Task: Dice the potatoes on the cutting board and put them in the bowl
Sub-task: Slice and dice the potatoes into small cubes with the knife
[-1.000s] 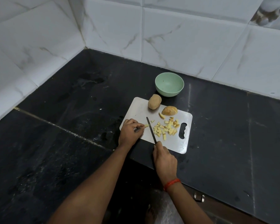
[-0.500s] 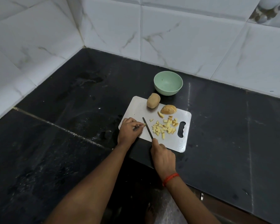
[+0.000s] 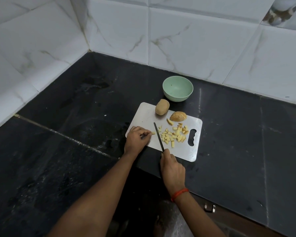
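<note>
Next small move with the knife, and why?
Probably bring the knife down across the short potato strip the left hand pinches: its end pokes out beside the blade, uncut, while the right hand grips the handle. The bowl looks empty, so scooping the dice can wait.

Both our arms reach forward, left hand (image 3: pixel 137 139) pinching a potato strip (image 3: pixel 153 133), right hand (image 3: pixel 173 170) gripping the knife (image 3: pixel 159 136).

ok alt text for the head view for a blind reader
On a white rectangular cutting board, the right hand holds a dark-bladed knife beside yellow potato dice while the left hand pinches a small potato piece. A whole brown potato and mint-green bowl sit beyond.
</note>
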